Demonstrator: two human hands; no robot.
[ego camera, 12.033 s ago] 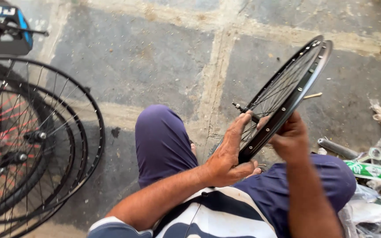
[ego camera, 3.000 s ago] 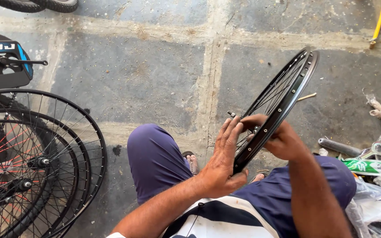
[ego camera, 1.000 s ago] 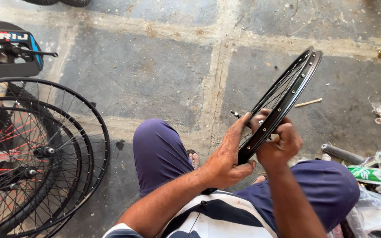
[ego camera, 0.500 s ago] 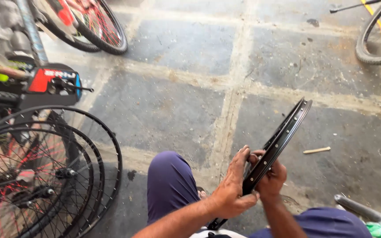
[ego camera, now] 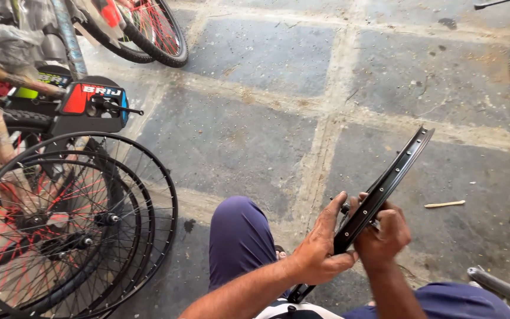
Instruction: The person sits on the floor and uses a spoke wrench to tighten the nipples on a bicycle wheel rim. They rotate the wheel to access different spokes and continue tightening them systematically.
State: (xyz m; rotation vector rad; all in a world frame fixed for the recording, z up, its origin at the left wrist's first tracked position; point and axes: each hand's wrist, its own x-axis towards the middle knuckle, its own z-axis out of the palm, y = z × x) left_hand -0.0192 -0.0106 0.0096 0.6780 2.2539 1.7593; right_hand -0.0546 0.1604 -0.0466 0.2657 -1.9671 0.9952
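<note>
Ideally, both hands, left [ego camera: 321, 255] and right [ego camera: 386, 235], are keeping fingers closed firmly around the rim [ego camera: 379, 192], steadying it edge-on.

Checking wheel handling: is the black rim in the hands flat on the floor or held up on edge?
On edge: the black rim is seen edge-on, tilted up, with left hand and right hand on it.

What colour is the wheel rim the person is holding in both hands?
The rim is black, with small holes along it, shown best in the head view.
</note>
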